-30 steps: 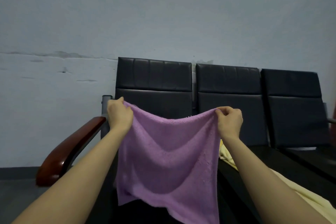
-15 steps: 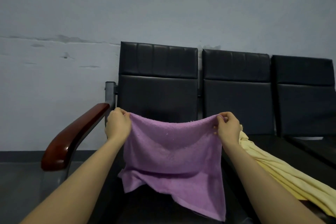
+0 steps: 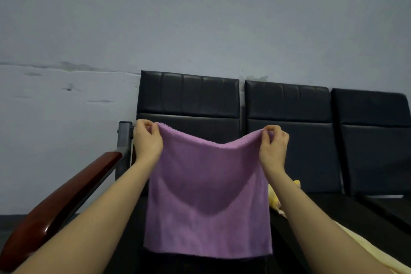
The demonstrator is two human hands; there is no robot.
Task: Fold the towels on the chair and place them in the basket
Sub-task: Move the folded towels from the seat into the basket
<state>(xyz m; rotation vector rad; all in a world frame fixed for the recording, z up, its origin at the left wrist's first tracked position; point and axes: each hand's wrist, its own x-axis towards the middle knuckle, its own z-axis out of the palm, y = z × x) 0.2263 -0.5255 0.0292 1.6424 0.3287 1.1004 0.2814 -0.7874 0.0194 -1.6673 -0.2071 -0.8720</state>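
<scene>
Just lifted the purple towel mid-frame, so it now hangs flat. My left hand and right hand pinch its 2 top corners, ready for folding.

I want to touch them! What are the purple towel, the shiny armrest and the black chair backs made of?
Purple towel: soft looped cloth, probably terry or microfibre; its surface looks fuzzy and matte and sags between the hands. Armrest: seems to be varnished reddish-brown wood, since it is glossy with a bright highlight. Chair backs: likely black leather or vinyl, smooth with stitched panels and a dull sheen.
</scene>
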